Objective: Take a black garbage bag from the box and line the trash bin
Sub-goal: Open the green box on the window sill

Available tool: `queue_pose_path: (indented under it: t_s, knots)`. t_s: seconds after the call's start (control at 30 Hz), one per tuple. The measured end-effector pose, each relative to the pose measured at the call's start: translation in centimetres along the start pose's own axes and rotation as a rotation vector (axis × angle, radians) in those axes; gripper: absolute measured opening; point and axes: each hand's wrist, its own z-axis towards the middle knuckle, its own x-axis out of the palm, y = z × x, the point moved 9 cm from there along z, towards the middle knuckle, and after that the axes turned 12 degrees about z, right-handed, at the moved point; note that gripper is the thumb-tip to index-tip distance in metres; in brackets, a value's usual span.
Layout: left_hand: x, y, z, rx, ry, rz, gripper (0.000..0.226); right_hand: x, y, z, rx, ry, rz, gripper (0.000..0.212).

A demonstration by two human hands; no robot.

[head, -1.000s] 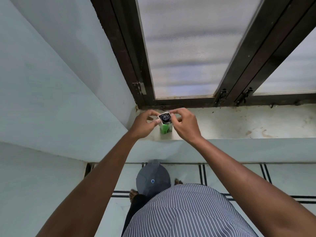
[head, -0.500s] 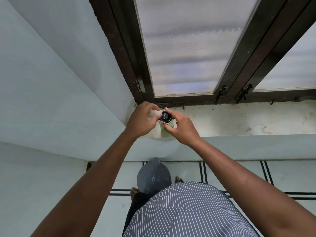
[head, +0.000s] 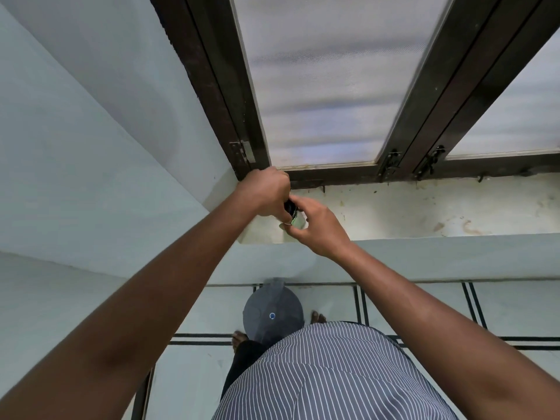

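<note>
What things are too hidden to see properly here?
Head view only:
- Box: mostly covered by both hands.
- Black bag roll: a sliver shows under the left hand.
- Right hand: fingertips hidden behind the box.
- Trash bin: only its lid shows, partly behind the shirt.

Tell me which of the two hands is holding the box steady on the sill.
The right hand: it grips the green-and-white box from the side, while the left hand closes over the black bag roll at its top.

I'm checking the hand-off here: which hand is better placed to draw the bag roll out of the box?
Probably the left hand: its fingers curl over the black roll at the box's top, while the right hand grips the box on the sill, steadying it.
</note>
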Motion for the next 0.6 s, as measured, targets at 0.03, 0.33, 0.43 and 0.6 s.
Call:
queue_pose_path:
  t_s: [0.03,0.33,0.43,0.6]
  knots:
    - [0.0,-0.2,0.3,-0.004,0.004,0.011,0.039,0.2,-0.2,0.0,0.006,-0.009,0.004,0.072]
    - [-0.8,0.6,-1.4,-0.029,-0.182,-0.421,0.041,0.2,-3.6,0.1,0.244,-0.065,0.128,0.065]
    - [-3.0,3.2,-3.2,-0.102,-0.262,-0.588,0.046,-0.8,-3.5,0.7,0.213,-0.102,0.080,0.060]
    - [-7.9,8.6,-7.1,-0.362,-0.493,-0.741,0.060,-1.9,-1.9,2.5,0.161,-0.122,-0.223,0.058]
